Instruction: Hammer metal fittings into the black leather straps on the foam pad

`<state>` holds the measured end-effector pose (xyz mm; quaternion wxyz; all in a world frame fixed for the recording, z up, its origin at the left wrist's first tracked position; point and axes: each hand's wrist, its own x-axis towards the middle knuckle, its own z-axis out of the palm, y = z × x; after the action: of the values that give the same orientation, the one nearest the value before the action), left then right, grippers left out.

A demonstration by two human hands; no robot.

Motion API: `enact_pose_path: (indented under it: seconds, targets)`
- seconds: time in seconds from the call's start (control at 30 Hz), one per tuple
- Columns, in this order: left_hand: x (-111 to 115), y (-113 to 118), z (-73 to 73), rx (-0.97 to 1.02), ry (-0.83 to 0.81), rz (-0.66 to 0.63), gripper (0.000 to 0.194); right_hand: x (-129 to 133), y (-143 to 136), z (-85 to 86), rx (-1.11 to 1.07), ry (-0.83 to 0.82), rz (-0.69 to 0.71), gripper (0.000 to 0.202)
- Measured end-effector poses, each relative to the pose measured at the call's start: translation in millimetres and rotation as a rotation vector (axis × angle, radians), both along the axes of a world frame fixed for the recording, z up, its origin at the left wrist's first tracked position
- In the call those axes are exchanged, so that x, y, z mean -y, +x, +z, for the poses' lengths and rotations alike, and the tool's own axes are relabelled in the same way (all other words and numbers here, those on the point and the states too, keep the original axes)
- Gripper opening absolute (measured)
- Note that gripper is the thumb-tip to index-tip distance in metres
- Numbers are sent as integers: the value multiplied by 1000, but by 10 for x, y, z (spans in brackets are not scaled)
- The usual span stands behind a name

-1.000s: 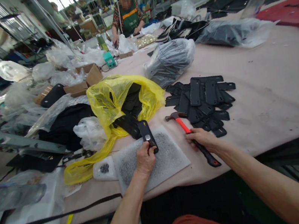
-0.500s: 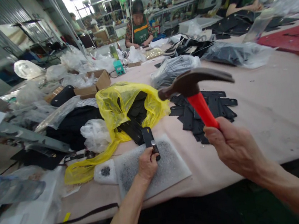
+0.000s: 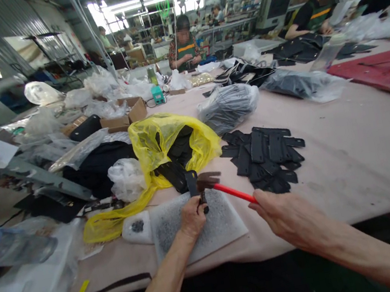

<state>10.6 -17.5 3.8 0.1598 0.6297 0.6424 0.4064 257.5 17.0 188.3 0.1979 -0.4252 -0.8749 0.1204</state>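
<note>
My right hand (image 3: 279,211) is wrapped round the red handle of a claw hammer (image 3: 235,193). The hammer's dark head is down at the top of a short metal punch (image 3: 203,197), which my left hand (image 3: 193,217) pinches upright. Beneath the punch lies a black strap-like piece (image 3: 192,182) with rounded ends, partly hidden by my fingers and the hammer head. The piece rests on a white foam-like pad (image 3: 227,225) speckled with dark marks. Whether the hammer touches the punch is hard to tell.
Right of the pad is a pile of similar black pieces (image 3: 267,154). A yellow plastic bag (image 3: 146,144) holding more stands behind it. At its left sits a small white block (image 3: 136,227). A wrapped bundle (image 3: 227,105) lies further back, and two co-workers sit across the table.
My right hand has swung the hammer down and to the left, from raised high to the top of the punch. My left hand stays in nearly the same place. The view has tilted slightly.
</note>
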Motion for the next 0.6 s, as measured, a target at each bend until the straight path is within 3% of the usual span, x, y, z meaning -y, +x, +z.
enact_pose_path:
  seconds: [0.1,0.2,0.27,0.33,0.43,0.5,0.6]
  targets:
    - [-5,-4,-9,-10,-5,3,13,-92,59,109,113,0,27,28]
    - [-6,-7,-17,-5,-17,8,12,-134,37,370,-205,116,-199,28]
    - [-6,-6,-15,4,-23,7,12,-105,-11,408,-389,171,-299,25]
    - [-6,-3,-8,7,-27,1,12,-59,-32,287,-380,173,-217,24]
    - [-4,-1,1,2,-23,3,12,-33,46,-3,-67,35,20,26]
    - [-1,-4,0,-2,-20,12,11,-63,143,-157,127,-70,19,24]
    - [0,-10,-10,1,-24,15,9,-155,260,-401,219,-223,-126,23]
